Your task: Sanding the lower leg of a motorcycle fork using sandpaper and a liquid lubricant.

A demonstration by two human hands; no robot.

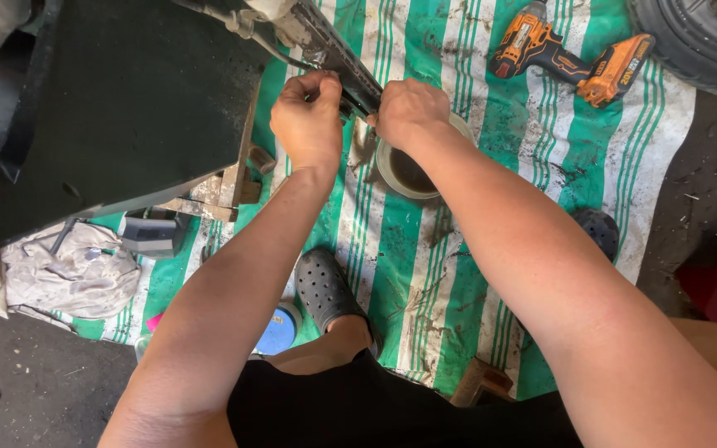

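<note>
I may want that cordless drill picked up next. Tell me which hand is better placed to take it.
Right, probably. The right hand lies nearer the orange cordless drill on the striped mat. The left hand is farther off, and both grip the dark metal bar.

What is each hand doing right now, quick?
Left hand: closed, gripping the dark metal bar.
Right hand: closed on the same bar, above a bowl.

orange cordless drill [573, 58], tyre [707, 37], striped tarp [558, 149], grey rag [68, 270]
</note>
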